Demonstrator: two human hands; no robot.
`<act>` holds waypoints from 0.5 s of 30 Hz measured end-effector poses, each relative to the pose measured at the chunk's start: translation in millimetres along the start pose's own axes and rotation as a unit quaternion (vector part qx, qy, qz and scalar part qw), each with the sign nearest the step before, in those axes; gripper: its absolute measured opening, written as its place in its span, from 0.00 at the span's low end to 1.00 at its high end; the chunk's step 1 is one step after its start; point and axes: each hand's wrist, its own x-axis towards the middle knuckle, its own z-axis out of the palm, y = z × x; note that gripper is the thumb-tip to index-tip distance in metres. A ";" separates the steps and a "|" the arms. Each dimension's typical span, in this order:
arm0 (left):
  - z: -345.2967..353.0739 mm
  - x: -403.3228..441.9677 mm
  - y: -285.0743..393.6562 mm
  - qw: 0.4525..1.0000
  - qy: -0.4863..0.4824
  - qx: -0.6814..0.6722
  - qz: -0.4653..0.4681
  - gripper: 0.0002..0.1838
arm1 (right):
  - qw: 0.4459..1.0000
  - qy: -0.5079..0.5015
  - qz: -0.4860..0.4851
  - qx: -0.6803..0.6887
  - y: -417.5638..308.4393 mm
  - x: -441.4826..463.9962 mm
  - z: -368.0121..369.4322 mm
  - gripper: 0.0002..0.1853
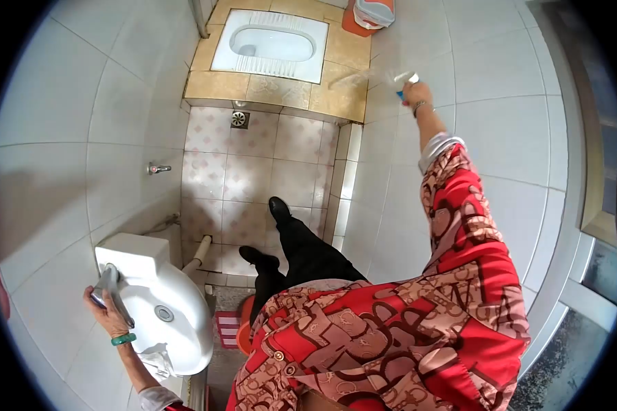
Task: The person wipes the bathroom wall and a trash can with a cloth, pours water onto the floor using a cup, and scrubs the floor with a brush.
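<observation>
My left hand (104,309), with a green bangle at the wrist, is closed around the silver faucet (116,294) of the white washbasin (188,294). Out to the right, my right hand (418,94) is stretched forward near the tiled wall, gripping a small white cup (406,77) with some blue on it. A blurred streak of water (356,80) spreads from the cup to the left, over the tan tiled step (346,92). Set into that step is a white squat toilet (271,44).
An orange bin (363,20) with a white liner stands at the far right corner. A floor drain (239,120) lies below the step. A small wall tap (159,168) juts from the left wall. Beside the basin are a pink basket (227,330) and an orange bucket (245,329).
</observation>
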 end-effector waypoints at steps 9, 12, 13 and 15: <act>-0.7 3.7 22.5 0.998 -0.032 0.057 -0.004 0.21 | 0.962 0.123 -0.088 -0.225 -66.0 30.3 -99.6 0.20; 0.7 4.1 18.9 0.999 -0.029 0.039 -0.001 0.21 | 0.955 0.107 -0.102 -0.258 -44.3 37.6 -86.9 0.19; 1.5 4.6 19.3 0.999 -0.026 0.039 -0.002 0.21 | 0.974 0.060 -0.066 -0.206 -42.8 23.9 -80.1 0.19; 2.0 5.5 18.2 0.999 -0.032 0.040 0.011 0.21 | 0.994 -0.015 -0.064 -0.088 -20.9 20.3 -38.1 0.22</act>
